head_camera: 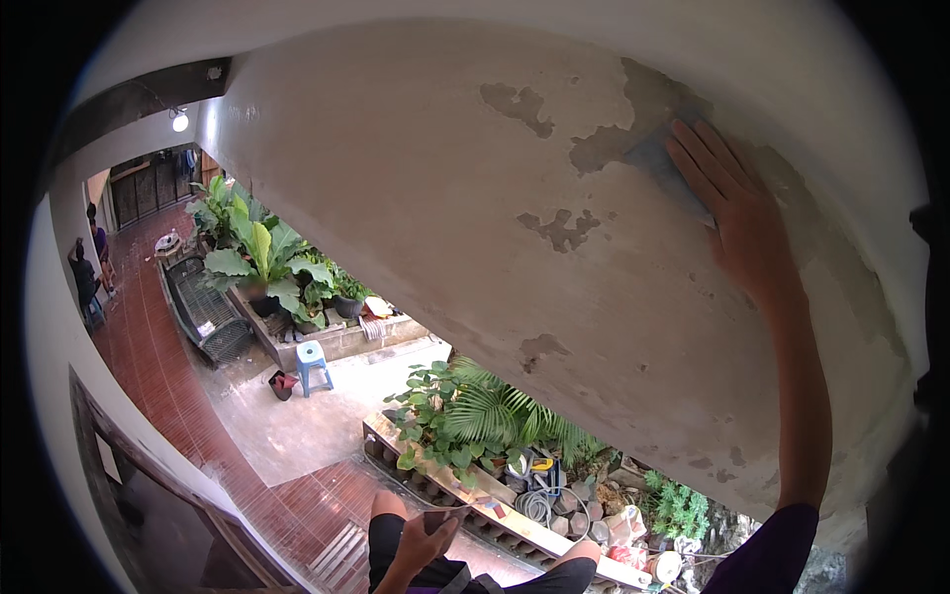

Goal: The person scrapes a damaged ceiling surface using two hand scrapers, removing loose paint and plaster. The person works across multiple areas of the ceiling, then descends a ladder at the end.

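Note:
My right hand (738,215) is raised against the underside of a plastered beam or slab (415,171), its fingers extended. Beneath those fingers a thin, flat grey sheet (664,167) lies against the surface; I cannot tell whether it is a flexible spreader or sandpaper. Around it the pale coating is broken by darker bare patches (560,229). Low in the view, above my lap, my left hand (419,549) grips a thin, flat plate (445,512) with a dark face. Its exact kind is unclear.
Below me, a wooden-topped balustrade (404,434) borders red floor tiles (167,386). Beyond stand a blue plastic stool (312,364), a dark bench (211,308) and potted plants (260,256). A coiled hose (534,506) lies beyond the balustrade. Two people (85,275) are at far left.

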Demonstrator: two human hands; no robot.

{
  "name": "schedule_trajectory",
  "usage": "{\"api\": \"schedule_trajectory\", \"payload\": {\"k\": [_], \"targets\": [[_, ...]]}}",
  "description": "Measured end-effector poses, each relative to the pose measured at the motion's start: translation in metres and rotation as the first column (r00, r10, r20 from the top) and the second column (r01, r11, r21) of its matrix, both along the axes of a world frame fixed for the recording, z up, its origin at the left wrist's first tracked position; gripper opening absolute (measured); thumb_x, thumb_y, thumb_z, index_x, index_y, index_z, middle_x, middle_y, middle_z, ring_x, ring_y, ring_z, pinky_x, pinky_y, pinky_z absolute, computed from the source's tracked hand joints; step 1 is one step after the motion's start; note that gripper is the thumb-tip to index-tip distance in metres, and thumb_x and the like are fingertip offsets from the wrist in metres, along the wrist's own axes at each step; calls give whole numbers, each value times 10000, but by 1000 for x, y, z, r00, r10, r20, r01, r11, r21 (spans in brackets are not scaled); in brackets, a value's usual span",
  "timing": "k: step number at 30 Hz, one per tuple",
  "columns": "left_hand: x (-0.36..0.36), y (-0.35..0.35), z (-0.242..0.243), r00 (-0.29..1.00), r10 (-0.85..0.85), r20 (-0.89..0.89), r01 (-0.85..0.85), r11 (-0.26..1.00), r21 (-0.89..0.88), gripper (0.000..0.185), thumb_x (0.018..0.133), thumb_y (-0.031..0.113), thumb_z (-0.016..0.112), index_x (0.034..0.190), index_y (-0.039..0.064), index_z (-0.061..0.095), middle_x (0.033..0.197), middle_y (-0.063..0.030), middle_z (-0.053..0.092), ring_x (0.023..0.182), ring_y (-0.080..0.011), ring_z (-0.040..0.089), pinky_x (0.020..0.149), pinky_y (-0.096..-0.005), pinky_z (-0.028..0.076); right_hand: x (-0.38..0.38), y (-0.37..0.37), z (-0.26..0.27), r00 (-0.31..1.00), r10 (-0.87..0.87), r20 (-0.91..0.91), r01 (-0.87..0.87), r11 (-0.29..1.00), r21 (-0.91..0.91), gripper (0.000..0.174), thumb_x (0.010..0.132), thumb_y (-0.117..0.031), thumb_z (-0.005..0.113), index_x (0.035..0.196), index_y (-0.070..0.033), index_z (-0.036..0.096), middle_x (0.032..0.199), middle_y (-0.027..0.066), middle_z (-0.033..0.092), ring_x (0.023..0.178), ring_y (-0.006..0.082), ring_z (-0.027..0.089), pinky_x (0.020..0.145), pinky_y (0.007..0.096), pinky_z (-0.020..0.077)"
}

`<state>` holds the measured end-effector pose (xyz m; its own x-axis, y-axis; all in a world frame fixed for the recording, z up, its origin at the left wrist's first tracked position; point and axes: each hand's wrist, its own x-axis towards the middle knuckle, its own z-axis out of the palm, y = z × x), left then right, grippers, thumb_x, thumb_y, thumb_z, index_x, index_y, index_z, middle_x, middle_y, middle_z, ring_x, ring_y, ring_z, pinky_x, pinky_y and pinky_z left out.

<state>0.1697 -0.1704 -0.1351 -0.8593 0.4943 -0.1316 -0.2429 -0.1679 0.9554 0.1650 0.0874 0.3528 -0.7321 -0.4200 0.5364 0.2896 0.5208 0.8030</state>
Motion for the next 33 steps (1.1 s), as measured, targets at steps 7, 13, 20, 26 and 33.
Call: {"api": "schedule_trajectory", "payload": {"k": [7, 13, 20, 26, 33], "targets": [[-35, -26, -54, 992, 128, 15, -126, 989, -74, 259, 849, 196, 720, 979, -24, 682, 850, -68, 693, 759, -127, 641, 678, -261, 492, -91, -43, -22, 974, 216, 69, -216, 976, -12, 625, 843, -197, 644, 1430, -173, 433, 1519, -20, 363, 1420, 185, 292, 1199, 379, 225], [-48, -17, -40, 958, 253, -136, -268, 957, -108, 254, 842, 183, 725, 984, -20, 672, 911, -75, 690, 793, -143, 638, 697, -269, 490, -190, -73, -23, 985, 169, -17, -167, 982, 92, 550, 925, -306, 548, 1446, -198, 412, 1534, -44, 331, 1419, 141, 278, 1190, 373, 206], [-31, -26, -21, 982, 186, -21, -186, 982, -37, 285, 853, 152, 706, 1069, -11, 615, 923, -73, 663, 797, -118, 619, 678, -272, 497, -142, -69, -34, 992, 129, 17, -127, 990, -55, 543, 904, -254, 583, 1426, -207, 443, 1540, -65, 316, 1422, 140, 277, 1202, 407, 187], [-38, -53, -72, 968, 236, 84, -227, 967, -113, 250, 840, 151, 708, 1001, -34, 655, 852, -62, 673, 744, -126, 628, 658, -275, 496, -86, -52, -59, 995, 100, 14, -97, 984, -148, 679, 835, -109, 644, 1456, -217, 393, 1540, -57, 316, 1420, 157, 287, 1196, 442, 209], [-71, -52, -42, 961, 275, 40, -273, 961, -50, 291, 842, 162, 705, 1040, -46, 659, 894, -90, 692, 793, -142, 644, 709, -277, 504, -191, -87, -33, 984, 166, -69, -165, 986, 14, 578, 894, -215, 563, 1450, -222, 405, 1540, -60, 317, 1425, 149, 268, 1198, 434, 182]]}}
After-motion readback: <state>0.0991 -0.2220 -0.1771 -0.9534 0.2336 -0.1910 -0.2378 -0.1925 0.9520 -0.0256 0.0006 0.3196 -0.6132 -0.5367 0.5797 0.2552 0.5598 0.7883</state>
